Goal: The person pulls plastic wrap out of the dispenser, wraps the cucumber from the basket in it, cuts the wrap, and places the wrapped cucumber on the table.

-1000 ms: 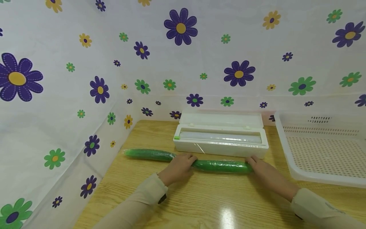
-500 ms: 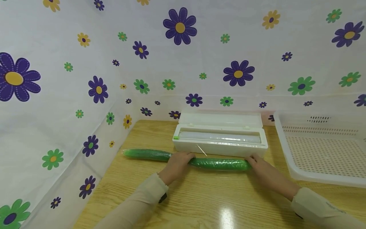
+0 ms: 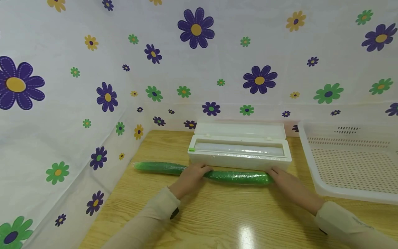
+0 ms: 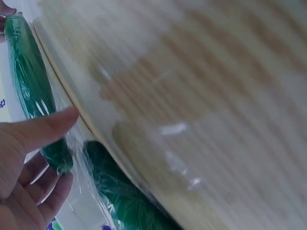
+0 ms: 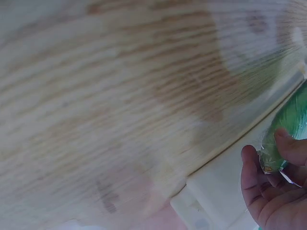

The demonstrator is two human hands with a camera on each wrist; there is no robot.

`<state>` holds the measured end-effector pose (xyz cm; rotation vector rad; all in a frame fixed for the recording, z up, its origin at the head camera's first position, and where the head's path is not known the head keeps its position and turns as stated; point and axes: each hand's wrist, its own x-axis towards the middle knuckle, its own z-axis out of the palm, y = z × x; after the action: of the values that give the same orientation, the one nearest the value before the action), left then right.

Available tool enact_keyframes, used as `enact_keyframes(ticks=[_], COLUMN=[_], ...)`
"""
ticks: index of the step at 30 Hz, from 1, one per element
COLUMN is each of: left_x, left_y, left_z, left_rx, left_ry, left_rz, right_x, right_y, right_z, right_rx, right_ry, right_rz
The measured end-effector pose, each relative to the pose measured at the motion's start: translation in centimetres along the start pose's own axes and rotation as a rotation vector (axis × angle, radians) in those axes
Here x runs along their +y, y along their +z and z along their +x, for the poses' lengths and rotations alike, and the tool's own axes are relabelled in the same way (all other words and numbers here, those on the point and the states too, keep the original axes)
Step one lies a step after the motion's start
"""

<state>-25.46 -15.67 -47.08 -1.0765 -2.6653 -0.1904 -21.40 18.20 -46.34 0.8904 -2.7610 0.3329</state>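
A green cucumber (image 3: 239, 177) in clear plastic film lies crosswise in front of the white cling film box. My left hand (image 3: 189, 179) holds its left end, the thumb (image 4: 53, 127) on one side and the fingers beneath in the left wrist view. The other end is gripped by my right hand (image 3: 290, 186), with the thumb (image 5: 288, 143) over the tip. Farther left, a second film-wrapped cucumber (image 3: 158, 167) lies on the wooden table, its right end partly hidden behind my left hand.
The cling film box (image 3: 230, 161) stands behind the cucumber with its lid (image 3: 239, 129) raised and a film roll (image 3: 242, 148) inside. At right sits a white perforated basket (image 3: 321, 189). Flower-printed sheeting (image 3: 230, 58) walls the back and left.
The held cucumber has shifted slightly away from me, closer to the box. My left hand has moved a little left and back. The other cucumber lies as before.
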Motion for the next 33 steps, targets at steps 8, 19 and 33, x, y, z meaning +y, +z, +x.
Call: enact_keyframes(ticks=[8,19,33], left_x=[-1.5,-2.3,-1.4], left_y=[-0.7,-1.9,-0.9], left_z=[0.0,0.3,0.2], left_rx=[-0.071,-0.010,0.036], left_ry=[0.001,-0.037,0.016], left_rz=[-0.005,0.040,-0.005], right_x=[0.2,0.6,0.6], right_y=[0.1,0.4,-0.2], right_z=[0.0,-0.1,0.2], right_rx=[-0.020,-0.049,-0.059], right_ry=[0.004,0.018,0.008], right_rz=[0.007,0.009,0.046])
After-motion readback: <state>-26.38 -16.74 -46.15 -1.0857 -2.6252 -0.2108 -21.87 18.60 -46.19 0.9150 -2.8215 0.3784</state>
